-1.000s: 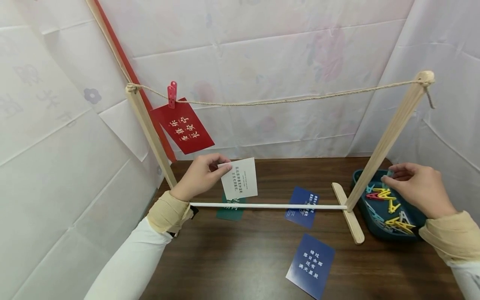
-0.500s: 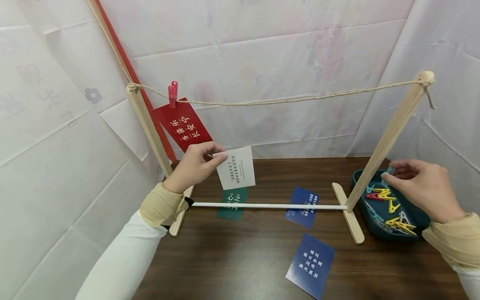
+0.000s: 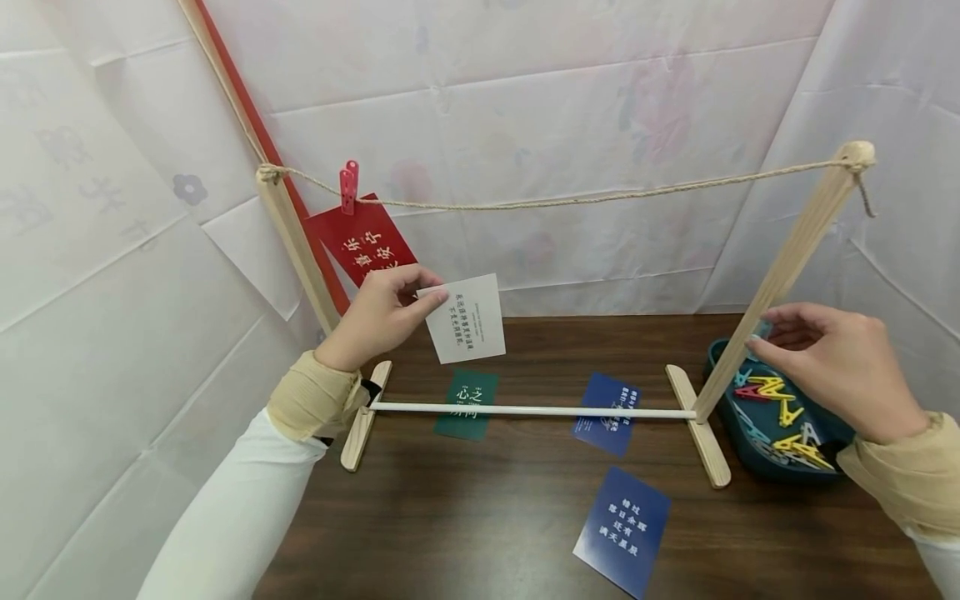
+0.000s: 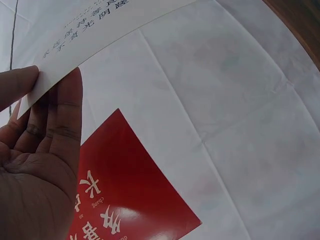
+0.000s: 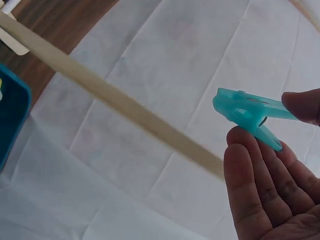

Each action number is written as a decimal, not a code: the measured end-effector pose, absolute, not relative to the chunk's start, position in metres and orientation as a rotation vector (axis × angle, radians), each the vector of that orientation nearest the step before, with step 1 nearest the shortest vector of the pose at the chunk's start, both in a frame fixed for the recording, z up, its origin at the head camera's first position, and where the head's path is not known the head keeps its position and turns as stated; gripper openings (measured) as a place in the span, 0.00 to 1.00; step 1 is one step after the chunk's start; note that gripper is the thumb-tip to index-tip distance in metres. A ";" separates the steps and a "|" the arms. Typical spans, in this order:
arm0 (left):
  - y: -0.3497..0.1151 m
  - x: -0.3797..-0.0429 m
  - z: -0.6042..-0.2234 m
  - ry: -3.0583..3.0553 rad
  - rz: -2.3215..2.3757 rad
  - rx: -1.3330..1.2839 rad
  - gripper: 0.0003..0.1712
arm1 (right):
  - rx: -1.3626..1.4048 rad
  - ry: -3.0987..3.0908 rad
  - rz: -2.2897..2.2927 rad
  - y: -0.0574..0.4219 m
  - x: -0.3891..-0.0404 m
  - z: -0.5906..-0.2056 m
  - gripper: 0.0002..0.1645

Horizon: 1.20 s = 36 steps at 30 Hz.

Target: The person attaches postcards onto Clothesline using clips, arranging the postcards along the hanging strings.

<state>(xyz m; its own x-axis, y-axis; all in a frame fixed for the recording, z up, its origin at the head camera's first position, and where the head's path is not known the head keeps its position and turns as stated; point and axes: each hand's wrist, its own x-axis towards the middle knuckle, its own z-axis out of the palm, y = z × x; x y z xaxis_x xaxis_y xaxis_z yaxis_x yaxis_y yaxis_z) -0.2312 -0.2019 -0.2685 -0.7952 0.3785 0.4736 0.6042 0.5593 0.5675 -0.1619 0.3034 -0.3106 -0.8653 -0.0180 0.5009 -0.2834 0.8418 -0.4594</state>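
Note:
My left hand (image 3: pixel 382 312) pinches a white card (image 3: pixel 467 321) with dark lettering by its left edge, between thumb and fingers. The card is in the air, below the sagging rope (image 3: pixel 525 204). Behind that hand a red card (image 4: pixel 135 185) hangs from the rope under a pink clothespin (image 3: pixel 348 187), partly covered by the hand in the head view. My right hand (image 3: pixel 840 367) is raised by the right post, over the clothespin bin. In the right wrist view its thumb and fingers pinch a turquoise clothespin (image 5: pixel 250 112) by its two handles.
A wooden post (image 3: pixel 787 275) stands right, joined low to the left foot by a white rod (image 3: pixel 525 410). A teal bin (image 3: pixel 757 462) holds several clothespins. On the table (image 3: pixel 450 533) lie a green card (image 3: pixel 468 396) and two blue cards, one nearer (image 3: pixel 622 533), one farther (image 3: pixel 600 392).
My left hand has risen and shifted left with the white card, uncovering more of the green card. The right hand has lifted slightly from the bin with the clothespin.

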 end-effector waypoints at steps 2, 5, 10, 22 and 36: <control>-0.203 -0.232 -0.267 -2.498 -1.074 -0.807 0.08 | 0.256 -2.519 0.733 0.300 -0.163 -0.306 0.18; -0.203 -0.233 -0.265 -2.498 -1.077 -0.800 0.07 | 0.290 -2.511 0.733 0.294 -0.164 -0.300 0.17; -0.204 -0.235 -0.261 -2.486 -1.077 -0.795 0.06 | 0.310 -2.530 0.721 0.282 -0.166 -0.289 0.18; -0.208 -0.237 -0.255 -2.434 -1.059 -0.797 0.06 | 0.457 -2.517 0.793 0.256 -0.170 -0.272 0.18; -0.208 -0.238 -0.247 -2.404 -1.088 -0.774 0.08 | 0.627 -2.433 0.769 0.230 -0.176 -0.253 0.18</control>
